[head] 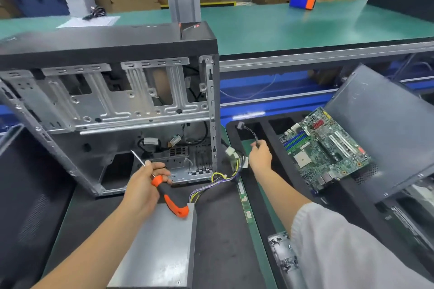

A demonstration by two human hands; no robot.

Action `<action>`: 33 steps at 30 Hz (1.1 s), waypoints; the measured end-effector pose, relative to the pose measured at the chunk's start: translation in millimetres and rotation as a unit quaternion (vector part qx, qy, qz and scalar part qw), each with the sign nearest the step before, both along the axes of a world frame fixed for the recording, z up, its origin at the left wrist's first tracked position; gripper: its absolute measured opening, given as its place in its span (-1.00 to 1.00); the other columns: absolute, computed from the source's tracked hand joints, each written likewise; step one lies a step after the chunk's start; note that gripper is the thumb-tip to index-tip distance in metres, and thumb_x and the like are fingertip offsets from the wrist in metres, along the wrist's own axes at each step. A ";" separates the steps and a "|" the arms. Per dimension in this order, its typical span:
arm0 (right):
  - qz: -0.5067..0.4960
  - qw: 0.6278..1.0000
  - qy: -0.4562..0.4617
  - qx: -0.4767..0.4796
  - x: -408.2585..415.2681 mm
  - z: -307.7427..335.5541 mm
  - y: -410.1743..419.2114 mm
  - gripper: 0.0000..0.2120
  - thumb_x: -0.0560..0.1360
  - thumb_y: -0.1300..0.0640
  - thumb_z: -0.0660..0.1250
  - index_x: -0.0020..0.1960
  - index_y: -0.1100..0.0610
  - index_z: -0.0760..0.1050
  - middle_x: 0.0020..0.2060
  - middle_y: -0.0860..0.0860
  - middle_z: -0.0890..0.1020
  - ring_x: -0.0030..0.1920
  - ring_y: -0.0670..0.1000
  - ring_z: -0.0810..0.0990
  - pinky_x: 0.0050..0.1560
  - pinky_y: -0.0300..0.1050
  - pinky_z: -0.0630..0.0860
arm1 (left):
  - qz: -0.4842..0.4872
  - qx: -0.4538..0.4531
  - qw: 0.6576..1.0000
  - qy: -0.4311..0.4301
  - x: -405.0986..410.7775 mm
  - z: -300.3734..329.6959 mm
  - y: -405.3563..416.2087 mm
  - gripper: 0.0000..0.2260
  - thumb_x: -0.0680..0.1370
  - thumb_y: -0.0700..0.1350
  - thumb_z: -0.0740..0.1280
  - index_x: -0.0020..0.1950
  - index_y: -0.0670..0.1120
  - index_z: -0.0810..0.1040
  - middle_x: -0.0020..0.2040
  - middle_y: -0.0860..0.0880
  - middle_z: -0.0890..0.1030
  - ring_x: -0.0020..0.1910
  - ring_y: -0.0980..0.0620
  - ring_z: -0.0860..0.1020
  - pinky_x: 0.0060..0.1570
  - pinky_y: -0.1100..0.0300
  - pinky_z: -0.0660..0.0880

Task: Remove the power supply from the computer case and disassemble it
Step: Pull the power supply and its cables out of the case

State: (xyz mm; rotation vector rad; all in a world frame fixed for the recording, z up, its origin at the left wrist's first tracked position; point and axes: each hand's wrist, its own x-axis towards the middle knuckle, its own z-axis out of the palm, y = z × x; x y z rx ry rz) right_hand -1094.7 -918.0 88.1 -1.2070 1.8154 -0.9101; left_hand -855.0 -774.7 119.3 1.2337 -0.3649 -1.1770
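The open computer case (98,91) stands at the left, its inside bare metal. A grey power supply box (162,246) lies on the black mat in front of it, under my left arm. Its bundle of coloured wires (218,180) runs right toward white connectors (232,153). My left hand (143,187) grips an orange and black screwdriver (169,197), tip pointing up and left. My right hand (260,155) pinches a thin dark cable (250,132) with a small white plug, held over the mat to the right of the case.
A green motherboard (326,148) leans on a grey side panel (385,124) at the right. A RAM stick (245,199) lies on the green strip. A metal bracket (281,253) sits near the front. A blue and orange box (303,0) stands on the far green bench.
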 end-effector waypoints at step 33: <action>0.109 0.957 0.269 0.027 59.8 -27.2 87.8 -0.68 0.62 0.18 0.07 0.10 0.20 0.59 0.14 0.24 0.48 0.17 0.25 0.39 0.11 0.02 0.39 | -0.092 0.168 0.913 -0.359 76.6 3.4 86.6 -0.71 0.69 -0.11 0.05 -0.19 -0.18 0.32 -0.26 -0.19 0.66 -0.18 -0.11 0.59 -0.22 0.18 0.43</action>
